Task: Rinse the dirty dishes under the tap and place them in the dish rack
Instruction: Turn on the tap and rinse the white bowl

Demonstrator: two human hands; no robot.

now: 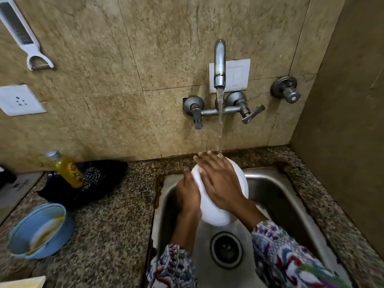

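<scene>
A white bowl (pixel 214 213) is held over the steel sink (pixel 278 190), turned so its outer side faces me. My left hand (pixel 188 194) grips its left rim from below. My right hand (pixel 220 181) lies flat across the bowl's outside, fingers spread. Water runs from the wall tap (pixel 219 63) in a thin stream and lands at the bowl's far edge by my right fingertips. A blue bowl (pixel 39 229) with a dirty white dish inside sits on the counter at the left. No dish rack is in view.
A yellow dish-soap bottle (pixel 66 169) and a scrubber sit on a black cloth (pixel 93 183) left of the sink. The drain (pixel 226 250) is below my arms. A grater (pixel 20 32) and a socket (pixel 19 99) are on the wall. A side wall closes in the right.
</scene>
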